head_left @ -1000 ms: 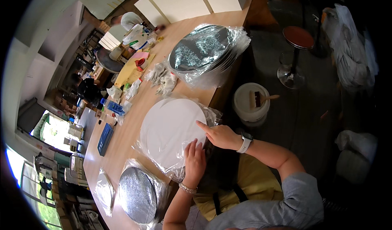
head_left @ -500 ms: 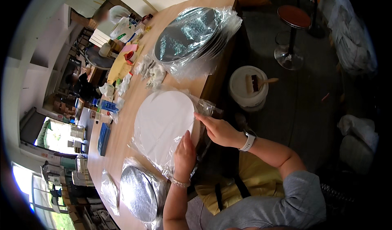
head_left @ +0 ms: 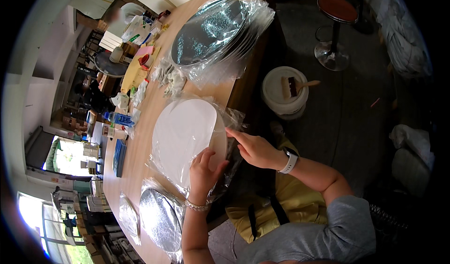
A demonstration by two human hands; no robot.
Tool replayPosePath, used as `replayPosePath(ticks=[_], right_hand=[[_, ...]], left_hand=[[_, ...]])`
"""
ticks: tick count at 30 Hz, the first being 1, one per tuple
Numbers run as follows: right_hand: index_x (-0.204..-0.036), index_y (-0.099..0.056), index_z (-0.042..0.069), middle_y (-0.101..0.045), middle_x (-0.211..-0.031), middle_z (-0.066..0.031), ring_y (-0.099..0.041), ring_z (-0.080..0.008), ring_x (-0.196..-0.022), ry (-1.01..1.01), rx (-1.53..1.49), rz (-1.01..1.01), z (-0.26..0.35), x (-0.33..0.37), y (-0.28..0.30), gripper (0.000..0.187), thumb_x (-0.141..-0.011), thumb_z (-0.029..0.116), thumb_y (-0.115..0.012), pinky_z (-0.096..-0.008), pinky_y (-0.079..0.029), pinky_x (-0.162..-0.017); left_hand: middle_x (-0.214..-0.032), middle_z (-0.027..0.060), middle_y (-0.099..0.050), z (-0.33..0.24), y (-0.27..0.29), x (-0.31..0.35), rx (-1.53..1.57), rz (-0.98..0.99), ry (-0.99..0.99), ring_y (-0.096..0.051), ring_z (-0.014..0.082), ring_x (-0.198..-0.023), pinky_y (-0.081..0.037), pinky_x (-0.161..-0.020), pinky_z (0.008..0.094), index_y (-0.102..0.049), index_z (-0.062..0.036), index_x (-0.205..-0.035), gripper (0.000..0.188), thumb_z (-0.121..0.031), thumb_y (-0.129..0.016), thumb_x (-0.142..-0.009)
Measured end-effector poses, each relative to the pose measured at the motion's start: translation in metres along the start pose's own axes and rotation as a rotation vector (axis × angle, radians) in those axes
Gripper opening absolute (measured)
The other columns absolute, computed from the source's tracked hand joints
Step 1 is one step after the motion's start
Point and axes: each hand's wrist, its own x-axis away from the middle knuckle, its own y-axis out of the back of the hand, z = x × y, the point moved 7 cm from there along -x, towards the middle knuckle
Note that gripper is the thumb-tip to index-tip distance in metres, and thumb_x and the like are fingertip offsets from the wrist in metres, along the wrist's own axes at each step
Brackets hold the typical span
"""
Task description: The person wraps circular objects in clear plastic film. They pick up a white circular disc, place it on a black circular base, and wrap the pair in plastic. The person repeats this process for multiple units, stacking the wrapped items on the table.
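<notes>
In front of me on the table lies a flat white round board (head_left: 183,140) inside a loose clear plastic bag (head_left: 229,116). Along its right side shows a duller, beige round layer (head_left: 219,142). My left hand (head_left: 205,174) rests over the lower right part of the board, with fingers and thumb spread. At the right rim, my right hand (head_left: 258,151) reaches its index finger out to touch the edge. Its other fingers are curled and partly hidden, and I see nothing clearly held in them.
Bagged dark shiny discs (head_left: 211,34) are stacked beyond, and bagged silver discs (head_left: 161,215) lie nearer on the left. Gloves (head_left: 171,76), a blue box (head_left: 119,157) and a bottle (head_left: 119,118) sit on the table. Right of it stand a white bucket (head_left: 283,104) with a brush (head_left: 293,87) and a stool (head_left: 337,9).
My left hand has shifted slightly left, its fingers and thumb spreading apart. More of the beige layer shows at the right. My right index finger stays at the rim.
</notes>
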Motion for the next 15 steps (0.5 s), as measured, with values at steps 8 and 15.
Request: replayPosePath(ticks=[8, 15], right_hand=[[-0.134, -0.035, 0.002, -0.061, -0.108, -0.0165, -0.063, -0.0303, -0.084, -0.071, -0.002, -0.001, -0.003, 0.008, 0.006, 0.057, -0.08, -0.005, -0.053, -0.0354, -0.052, -0.071], [-0.087, -0.048, 0.004, -0.05, -0.064, -0.0041, -0.054, -0.0136, -0.056, -0.384, -0.272, -0.124, -0.027, 0.038, 0.01, 0.027, -0.084, 0.024, -0.066, -0.0265, -0.045, -0.051]], left_hand=[[-0.098, 0.0134, -0.064, 0.012, -0.007, 0.001, 0.015, 0.02, 0.093, -0.062, 0.0337, -0.087, -0.05, -0.074, 0.0396, -0.056, -0.0059, -0.094, 0.039, -0.02, -0.079, -0.066], [-0.095, 0.0128, -0.064, 0.009, -0.005, 0.001, -0.013, 0.034, 0.134, -0.062, 0.0346, -0.085, -0.05, -0.073, 0.0401, -0.055, -0.0066, -0.095, 0.037, -0.017, -0.077, -0.068]])
